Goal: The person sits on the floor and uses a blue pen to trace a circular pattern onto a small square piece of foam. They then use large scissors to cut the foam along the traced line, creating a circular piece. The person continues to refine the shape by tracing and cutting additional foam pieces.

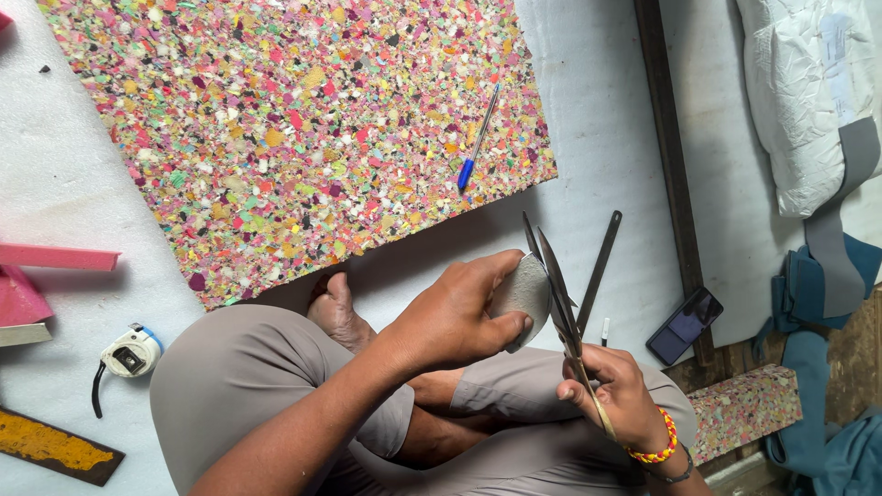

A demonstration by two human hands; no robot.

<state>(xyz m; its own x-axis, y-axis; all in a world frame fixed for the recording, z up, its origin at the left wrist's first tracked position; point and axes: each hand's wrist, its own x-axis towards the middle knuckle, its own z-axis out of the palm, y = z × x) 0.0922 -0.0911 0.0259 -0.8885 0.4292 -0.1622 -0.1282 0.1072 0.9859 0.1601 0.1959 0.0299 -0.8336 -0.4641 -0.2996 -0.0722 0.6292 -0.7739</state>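
A grey stone (522, 296) is held against the blades of a pair of scissors (558, 294), near the middle of the scene and just above the crossed legs of the seated person. The stone is gripped in the left hand (455, 317), whose fingers are curled over its top and whose thumb is pressed under its near edge; the forearm is stretched up from the near left, the wrist bent slightly toward the right. The scissors are clasped at their handles by the right hand (616, 390), the fist closed, the blades slightly parted and pointed far and a little left. A beaded bracelet (657, 445) is worn on the right wrist.

Just right of the blades, a dark metal strip (599, 271) is laid on the white sheet (606, 138). A phone (684, 326) is seen to its right, against a dark wooden bar (669, 156). Far of the hands, a speckled foam slab (294, 129) is spread, with a blue pen (478, 142) lying on it. At the near left, a tape measure (129, 356) is placed, with pink foam pieces (37, 276) further left. A small foam block (744, 409) is set at the near right.
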